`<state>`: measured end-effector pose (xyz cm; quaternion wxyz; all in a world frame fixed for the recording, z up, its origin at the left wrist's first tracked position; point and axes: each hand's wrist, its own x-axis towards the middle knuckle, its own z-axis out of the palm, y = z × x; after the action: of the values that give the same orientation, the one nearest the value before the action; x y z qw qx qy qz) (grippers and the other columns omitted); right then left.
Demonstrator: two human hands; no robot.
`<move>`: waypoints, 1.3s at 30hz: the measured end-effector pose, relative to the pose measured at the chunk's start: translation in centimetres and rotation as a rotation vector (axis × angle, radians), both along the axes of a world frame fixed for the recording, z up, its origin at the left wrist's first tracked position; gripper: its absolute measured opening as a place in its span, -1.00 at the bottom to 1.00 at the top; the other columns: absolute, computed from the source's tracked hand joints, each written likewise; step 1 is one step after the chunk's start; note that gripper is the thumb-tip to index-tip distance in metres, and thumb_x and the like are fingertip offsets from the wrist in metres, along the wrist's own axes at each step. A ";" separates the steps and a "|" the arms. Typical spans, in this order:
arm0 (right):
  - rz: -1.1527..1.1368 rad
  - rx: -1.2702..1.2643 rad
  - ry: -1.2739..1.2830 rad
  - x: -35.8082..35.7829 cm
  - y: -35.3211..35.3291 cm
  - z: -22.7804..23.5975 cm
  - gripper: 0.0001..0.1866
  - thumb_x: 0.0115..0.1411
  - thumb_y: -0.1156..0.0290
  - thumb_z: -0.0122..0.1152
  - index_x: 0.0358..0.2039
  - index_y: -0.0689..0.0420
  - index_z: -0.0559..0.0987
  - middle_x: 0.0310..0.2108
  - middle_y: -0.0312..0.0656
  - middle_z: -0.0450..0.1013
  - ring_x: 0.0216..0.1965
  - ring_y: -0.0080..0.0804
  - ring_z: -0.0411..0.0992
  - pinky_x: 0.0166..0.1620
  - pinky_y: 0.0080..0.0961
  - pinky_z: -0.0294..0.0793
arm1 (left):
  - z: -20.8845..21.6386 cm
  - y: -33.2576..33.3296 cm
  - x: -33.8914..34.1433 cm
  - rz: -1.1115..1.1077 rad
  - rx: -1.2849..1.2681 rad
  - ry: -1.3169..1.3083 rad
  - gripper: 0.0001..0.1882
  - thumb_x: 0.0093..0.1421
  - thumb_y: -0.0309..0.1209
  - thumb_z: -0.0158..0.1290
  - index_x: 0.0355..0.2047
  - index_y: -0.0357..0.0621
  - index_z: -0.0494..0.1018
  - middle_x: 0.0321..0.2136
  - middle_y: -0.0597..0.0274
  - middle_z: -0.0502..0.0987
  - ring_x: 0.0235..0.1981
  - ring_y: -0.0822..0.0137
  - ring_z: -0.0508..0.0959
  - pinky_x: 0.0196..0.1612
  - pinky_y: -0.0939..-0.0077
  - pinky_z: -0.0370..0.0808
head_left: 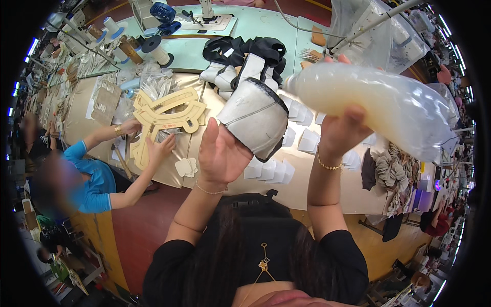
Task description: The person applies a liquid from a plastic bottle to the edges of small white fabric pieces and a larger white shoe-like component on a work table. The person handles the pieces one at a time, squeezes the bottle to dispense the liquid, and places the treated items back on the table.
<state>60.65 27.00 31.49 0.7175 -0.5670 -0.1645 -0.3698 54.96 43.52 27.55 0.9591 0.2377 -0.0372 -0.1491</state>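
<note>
My left hand (pixel 225 153) is raised over the near edge of the table, its thumb up beside a white, curved stitched piece (pixel 255 115) with a dark edge, perhaps a shoe upper. The piece rests against the palm, and most of the fingers are hidden behind it. My right hand (pixel 343 132) grips a large translucent plastic bottle (pixel 381 105) holding something pale yellowish. The bottle lies nearly sideways in the air, its narrow end toward the white piece but apart from it. More white stitched pieces (pixel 224 78) and black straps (pixel 268 48) sit just beyond.
Small white cut pieces (pixel 273 171) lie in overlapping rows on the tan table (pixel 353 202). To the left, a co-worker in a blue shirt (pixel 92 176) handles cream templates (pixel 166 120). Thread spools (pixel 153 48) and a sewing machine (pixel 207 15) stand behind. Grey pieces (pixel 391 174) are heaped right.
</note>
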 end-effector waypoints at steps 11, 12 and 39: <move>0.225 -0.002 0.078 -0.8 -0.9 -0.7 -0.12 -0.02 0.03 0.22 0.13 0.25 0.00 -0.14 0.29 0.31 -0.12 0.12 0.37 -0.10 -0.02 0.41 | -0.5 0.7 0.9 -0.009 -0.185 0.094 -0.07 0.10 0.26 -0.34 0.19 -0.32 -0.11 0.19 -0.07 0.01 0.21 -0.01 0.04 0.21 0.05 -0.04; 0.183 -0.122 0.100 -0.9 -1.0 -0.8 -0.11 -0.03 0.04 0.23 0.14 0.23 -0.01 -0.14 0.29 0.31 -0.12 0.13 0.37 -0.09 -0.02 0.41 | -0.5 0.7 0.9 -0.007 -0.159 0.090 -0.07 0.10 0.26 -0.34 0.19 -0.32 -0.11 0.19 -0.07 0.01 0.20 -0.01 0.04 0.21 0.05 -0.04; 0.014 -0.134 0.143 -1.2 -0.9 0.0 -0.21 0.05 0.08 0.17 0.07 0.32 0.03 -0.14 0.29 0.32 -0.14 0.10 0.38 -0.07 0.00 0.39 | -0.2 1.7 0.5 -0.069 0.209 -0.016 -0.03 0.06 0.25 -0.25 0.20 -0.33 -0.19 0.19 -0.07 -0.02 0.19 -0.02 0.06 0.19 0.05 0.03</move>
<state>59.41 26.14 31.47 0.6905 -0.6374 -0.1409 -0.3116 55.44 45.19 27.37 0.9230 0.3364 -0.0371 -0.1832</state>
